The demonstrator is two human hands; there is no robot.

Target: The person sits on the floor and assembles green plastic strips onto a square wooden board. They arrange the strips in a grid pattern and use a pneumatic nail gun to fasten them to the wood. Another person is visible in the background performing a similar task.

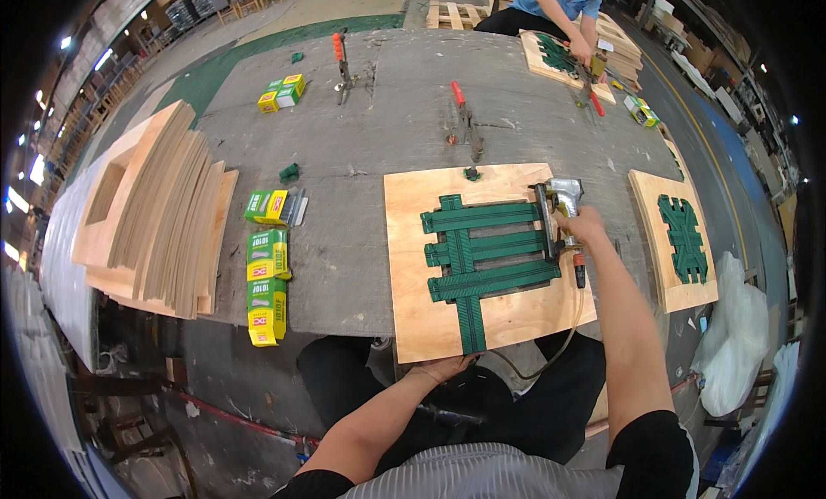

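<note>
A square plywood panel [409, 323] lies before me over the near table edge. Green webbing straps [495, 248] cross on it: three run sideways over an opening, and one long strap [470, 323] runs toward me. My right hand [582, 227] grips a pneumatic staple gun [564, 192], its nose at the right ends of the sideways straps. From the gun an air hose [559, 354] loops down over the panel's near edge. My left hand [443, 370] is closed at that edge, on the long strap's near end; its fingertips are partly hidden.
Plywood frames [142, 215] are stacked at the left, beside green-yellow staple boxes [268, 280]. Red-handled toggle clamps [465, 120] stand on the table [344, 146]. A webbed panel [675, 241] lies at the right. Across the table, a co-worker's hands [581, 50] work on another panel.
</note>
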